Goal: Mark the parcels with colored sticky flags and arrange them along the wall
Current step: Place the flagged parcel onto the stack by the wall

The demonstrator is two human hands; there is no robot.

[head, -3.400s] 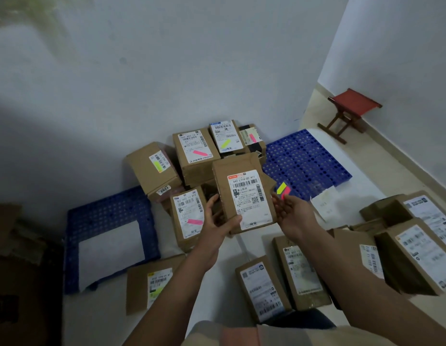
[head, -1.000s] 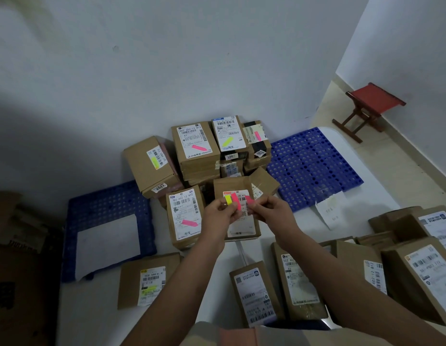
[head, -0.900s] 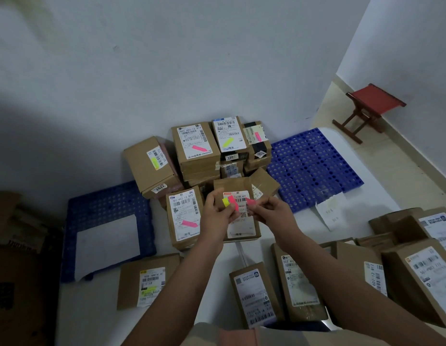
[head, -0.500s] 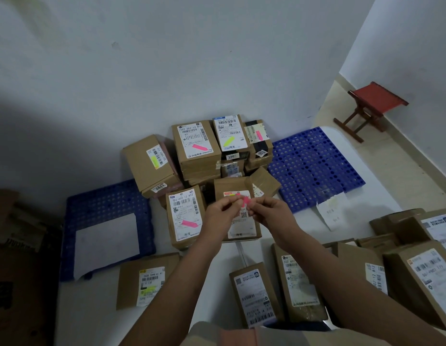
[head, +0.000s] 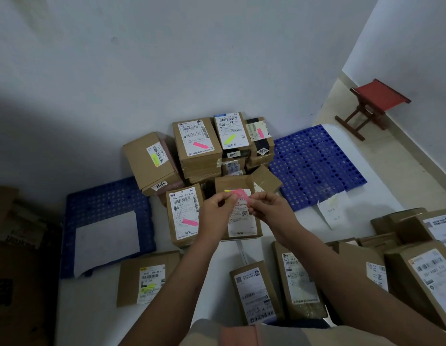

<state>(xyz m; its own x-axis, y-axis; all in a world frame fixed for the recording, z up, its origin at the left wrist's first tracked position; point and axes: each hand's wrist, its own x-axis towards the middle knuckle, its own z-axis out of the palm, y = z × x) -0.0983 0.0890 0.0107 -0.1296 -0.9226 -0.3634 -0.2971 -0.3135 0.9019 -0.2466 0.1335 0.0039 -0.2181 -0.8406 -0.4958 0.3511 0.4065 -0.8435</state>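
— Pinching what?
— Both my left hand point(head: 218, 208) and right hand point(head: 265, 208) pinch a pink flag point(head: 239, 194) over the middle parcel point(head: 242, 221).
— Labels?
— Left parcel point(head: 183, 213) reads 502-602-12 812.

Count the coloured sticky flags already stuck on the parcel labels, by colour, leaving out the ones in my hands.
Pink paper sticky flags: 3
Yellow paper sticky flags: 3
Total: 6
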